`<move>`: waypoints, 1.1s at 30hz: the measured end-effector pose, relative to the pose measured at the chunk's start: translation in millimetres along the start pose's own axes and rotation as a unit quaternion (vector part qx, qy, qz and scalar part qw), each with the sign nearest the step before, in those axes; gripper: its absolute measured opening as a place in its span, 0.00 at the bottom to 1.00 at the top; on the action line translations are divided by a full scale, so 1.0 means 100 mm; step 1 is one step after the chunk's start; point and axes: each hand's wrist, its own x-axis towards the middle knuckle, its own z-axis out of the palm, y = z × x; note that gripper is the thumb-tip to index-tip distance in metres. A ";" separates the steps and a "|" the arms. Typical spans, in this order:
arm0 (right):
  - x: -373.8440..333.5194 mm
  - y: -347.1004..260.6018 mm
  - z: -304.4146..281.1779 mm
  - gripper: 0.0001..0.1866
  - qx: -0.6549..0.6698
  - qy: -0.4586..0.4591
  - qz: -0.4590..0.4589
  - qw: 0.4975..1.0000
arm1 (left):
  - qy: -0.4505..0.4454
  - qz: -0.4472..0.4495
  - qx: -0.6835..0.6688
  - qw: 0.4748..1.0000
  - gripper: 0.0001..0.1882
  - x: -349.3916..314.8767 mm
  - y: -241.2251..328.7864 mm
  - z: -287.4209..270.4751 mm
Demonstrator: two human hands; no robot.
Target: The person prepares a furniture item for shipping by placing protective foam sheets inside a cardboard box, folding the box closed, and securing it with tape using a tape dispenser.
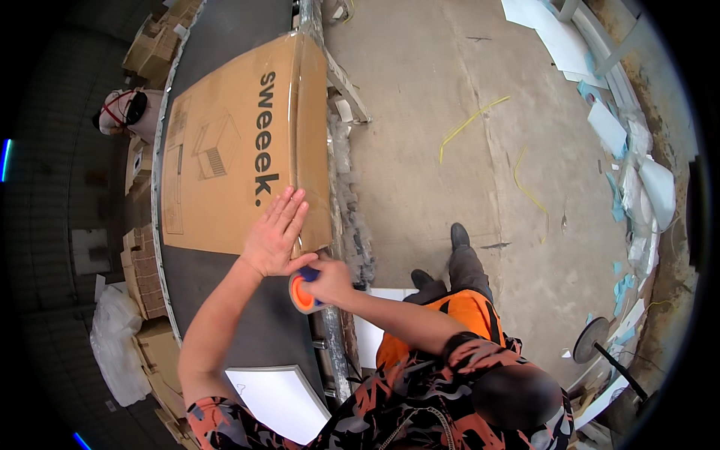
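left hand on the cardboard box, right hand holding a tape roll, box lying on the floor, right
The head view shows the cardboard box on the dark table, not the floor. The left hand is on it and the right hand holds a tape roll.

The left hand (pixel 276 234) is lying flat, fingers pointing forward, thumb sticking out beside the right hand (pixel 331 281), which is apparently gripping, its fingertips hiding from view. The right forearm (pixel 401 319) is slanting leftward.
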 end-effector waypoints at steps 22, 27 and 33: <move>2.65 0.59 -3.22 0.32 0.006 0.005 0.160 0.987 | 0.046 -0.176 0.110 0.977 0.38 2.46 -1.17 -0.62; 3.64 0.30 -3.23 0.34 0.049 -0.116 0.146 0.981 | -0.080 -0.371 0.049 0.924 0.25 3.06 -2.35 -0.48; 5.04 -0.15 -3.05 0.32 0.184 -0.306 0.184 0.916 | 0.106 -0.578 -0.164 0.792 0.22 3.10 -2.42 -0.45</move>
